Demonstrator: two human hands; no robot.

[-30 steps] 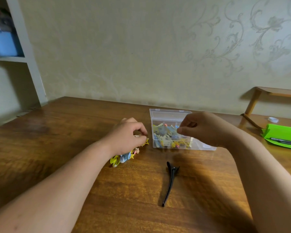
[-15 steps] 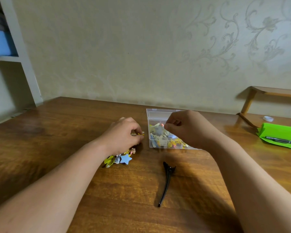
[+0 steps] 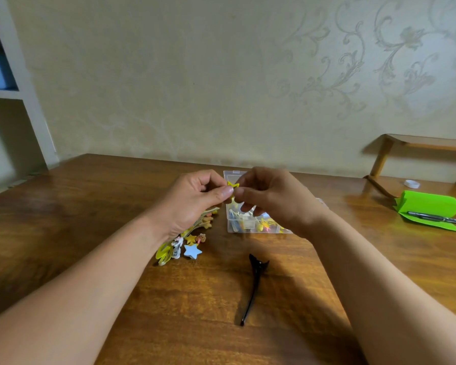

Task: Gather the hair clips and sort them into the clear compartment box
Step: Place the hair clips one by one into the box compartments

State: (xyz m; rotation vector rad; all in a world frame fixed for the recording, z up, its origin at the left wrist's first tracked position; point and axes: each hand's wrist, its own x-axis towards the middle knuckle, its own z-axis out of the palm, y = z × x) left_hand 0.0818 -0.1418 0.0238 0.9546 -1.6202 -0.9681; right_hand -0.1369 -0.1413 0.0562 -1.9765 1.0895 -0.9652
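Brought together since a moment ago, pinching the yellow star clip point(image 3: 232, 185) between left hand point(image 3: 192, 204) and right hand point(image 3: 271, 198) above the far-left corner of the clear compartment box point(image 3: 231, 227), probably handing over for sorting.

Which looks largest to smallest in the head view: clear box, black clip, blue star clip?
Clear box, then black clip, though the clip lies nearer the camera, so unsure; blue star clip clearly smallest.

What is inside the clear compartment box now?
Small yellow and blue hair clips show at the front of the clear compartment box. The right hand, pinching a yellow star clip with the left hand, covers the rest.
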